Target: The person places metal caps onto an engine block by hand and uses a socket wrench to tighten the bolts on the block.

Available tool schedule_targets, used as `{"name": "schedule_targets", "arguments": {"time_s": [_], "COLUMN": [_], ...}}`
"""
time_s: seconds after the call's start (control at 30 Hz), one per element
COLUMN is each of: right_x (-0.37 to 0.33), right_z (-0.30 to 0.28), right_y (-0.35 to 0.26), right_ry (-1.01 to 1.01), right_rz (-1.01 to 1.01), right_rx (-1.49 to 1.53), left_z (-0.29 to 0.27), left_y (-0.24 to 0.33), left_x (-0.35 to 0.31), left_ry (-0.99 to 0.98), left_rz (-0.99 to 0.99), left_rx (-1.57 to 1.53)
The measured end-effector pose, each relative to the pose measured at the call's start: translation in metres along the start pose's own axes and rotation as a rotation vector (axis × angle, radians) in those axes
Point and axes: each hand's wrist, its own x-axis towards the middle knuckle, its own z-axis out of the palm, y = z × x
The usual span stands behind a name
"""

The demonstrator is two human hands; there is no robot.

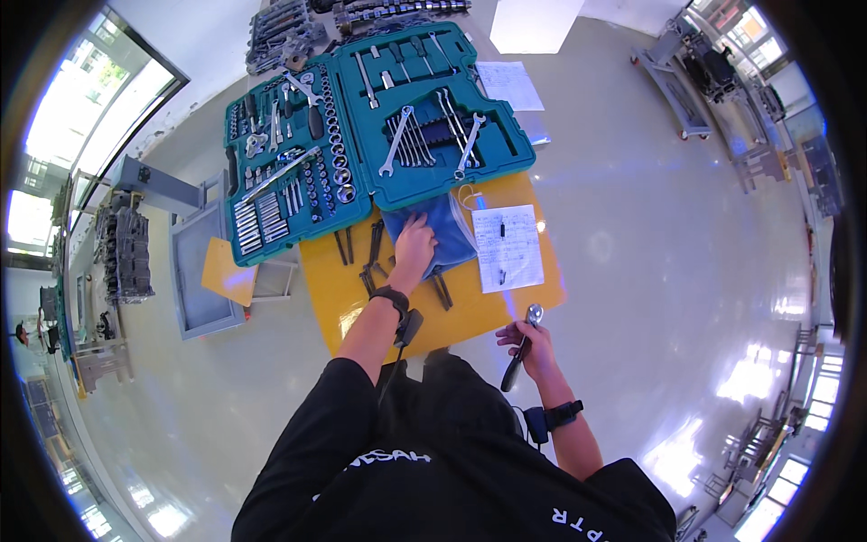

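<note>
Quietly, a yellow table stands in a wide, bright workshop

In the head view, the yellow table (479,316) is in the middle, and its bare parts shine. On its far part an opened teal tool case (411,188) lies; its left half carries sockets (340,163), and its right half carries wrenches (397,140). Near the case a blue piece (456,237) rests on the table, a cloth or a bag, I cannot tell which. The left hand (416,246) lies on it with bent fingers; whether these fingers grip it, I cannot tell. Dark rods (376,242) lie on the table around this blue piece. To the right, a written sheet (515,255) bears two small objects.

At the near right edge of the table, the right hand (535,348) is closed around a ratchet (512,373), whose metal head points to the far side and whose dark handle points to the near side.

Around the table, the pale grey floor (632,271) is glossy and reflects the light. To the left are a grey frame (185,280), a metal engine block (131,253) and a large window (86,90). More metal parts (280,41) lie beyond the case. At the far right a wheeled trolley (673,95) stands, well apart from the table.
</note>
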Motion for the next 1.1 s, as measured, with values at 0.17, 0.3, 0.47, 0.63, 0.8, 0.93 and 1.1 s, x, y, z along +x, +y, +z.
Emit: {"name": "schedule_targets", "arguments": {"time_s": [0.17, 0.3, 0.47, 0.63, 0.8, 0.93, 1.1], "right_x": [0.017, 0.044, 0.057, 0.087, 0.188, 0.211, 0.217], "right_z": [0.043, 0.094, 0.171, 0.225, 0.192, 0.200, 0.224], "right_y": [-0.028, -0.032, -0.011, -0.029, -0.041, -0.015, -0.014], "right_ry": [-0.017, -0.179, -0.486, -0.129, -0.088, -0.093, -0.083], "right_rz": [-0.022, -0.070, -0.360, -0.739, -0.870, -1.011, -0.961], "right_rx": [-0.193, -0.340, -0.803, -1.651, -2.184, -2.417, -2.587], "left_z": [-0.031, -0.036, -0.097, -0.132, -0.150, -0.148, -0.164], "left_y": [0.015, 0.031, 0.046, 0.005, -0.020, -0.052, -0.062], "left_x": [-0.019, -0.079, -0.120, -0.186, -0.274, -0.378, -0.432], "left_ry": [0.018, -0.286, -0.140, 0.320, 0.560, 0.822, 1.066], "left_rz": [-0.156, -0.469, -0.892, -1.100, -1.216, -1.205, -1.273], "left_rx": [-0.386, -1.196, -1.831, -1.840, -1.790, -1.939, -1.969]}}
